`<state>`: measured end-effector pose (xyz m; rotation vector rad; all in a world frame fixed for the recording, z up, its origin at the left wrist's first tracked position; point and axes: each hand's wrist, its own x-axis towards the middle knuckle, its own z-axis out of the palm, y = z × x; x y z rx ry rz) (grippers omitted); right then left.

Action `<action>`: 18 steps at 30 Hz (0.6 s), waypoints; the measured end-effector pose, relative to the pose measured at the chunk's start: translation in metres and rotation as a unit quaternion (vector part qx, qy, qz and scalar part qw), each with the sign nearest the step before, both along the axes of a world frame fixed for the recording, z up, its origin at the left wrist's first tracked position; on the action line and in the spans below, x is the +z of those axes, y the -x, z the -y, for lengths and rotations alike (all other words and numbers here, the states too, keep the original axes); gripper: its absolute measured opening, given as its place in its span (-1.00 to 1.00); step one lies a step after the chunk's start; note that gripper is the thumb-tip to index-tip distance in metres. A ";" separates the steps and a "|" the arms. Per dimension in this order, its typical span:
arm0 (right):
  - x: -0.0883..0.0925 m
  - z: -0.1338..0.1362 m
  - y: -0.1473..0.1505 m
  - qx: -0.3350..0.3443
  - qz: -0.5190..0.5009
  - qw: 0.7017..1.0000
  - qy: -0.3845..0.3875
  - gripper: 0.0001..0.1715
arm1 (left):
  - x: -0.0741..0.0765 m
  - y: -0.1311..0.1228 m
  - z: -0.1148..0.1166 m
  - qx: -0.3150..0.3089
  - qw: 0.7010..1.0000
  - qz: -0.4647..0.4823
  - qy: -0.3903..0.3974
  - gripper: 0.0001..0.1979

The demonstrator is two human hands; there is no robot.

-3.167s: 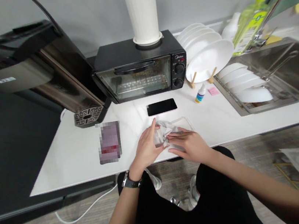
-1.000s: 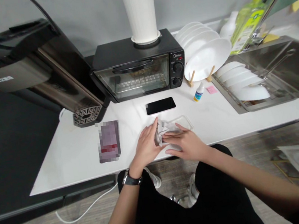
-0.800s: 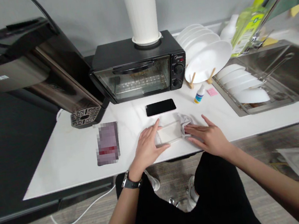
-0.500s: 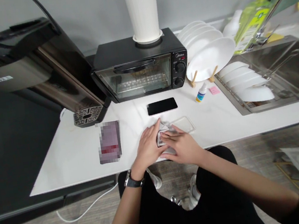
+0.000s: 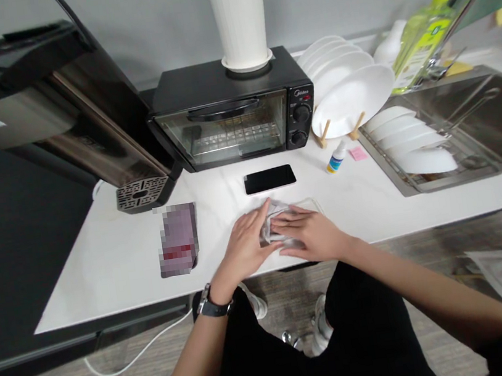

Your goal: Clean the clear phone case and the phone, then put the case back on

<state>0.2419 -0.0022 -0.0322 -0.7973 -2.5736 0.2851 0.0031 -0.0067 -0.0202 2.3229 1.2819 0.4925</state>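
Note:
On the white counter, a clear phone case lies flat, partly covered by my hands. My left hand grips its left end, with thumb and forefinger set apart along the edges. A crumpled pale wiping cloth rests on the case. My right hand presses that cloth down with bunched fingers; part of the cloth is hidden beneath them. Just behind lies a smartphone with a dark screen. A small spray bottle stands to its right, beside a pink sticky note.
A pixelated purple item lies left of my hands. Behind are a black toaster oven with a white cup on top, and a drinks dispenser. White plates in a rack and a sink with bowls are at right.
My right hand has slid slightly to the right over the case with the cloth, covering more of it. My left hand stays at the left end. The view has shifted a little.

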 end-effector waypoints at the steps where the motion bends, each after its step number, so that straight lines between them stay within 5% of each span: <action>1: 0.002 0.000 0.005 0.033 -0.002 0.999 0.010 -0.35 | 0.002 0.001 -0.001 -0.012 1.000 -0.012 -0.002 0.06; 5: 0.011 0.002 -0.021 0.078 0.014 0.996 0.042 -0.51 | 0.005 0.007 -0.002 -0.026 0.998 -0.053 -0.008 -0.01; 11: 0.018 -0.017 -0.083 0.015 0.063 0.998 -0.004 -0.54 | 0.013 0.006 -0.002 -0.044 0.994 -0.100 -0.021 -0.03; 18: 0.014 -0.035 -0.011 0.113 0.042 0.993 -0.007 -0.25 | 0.039 -0.011 -0.015 -0.074 0.980 -0.177 -0.047 0.02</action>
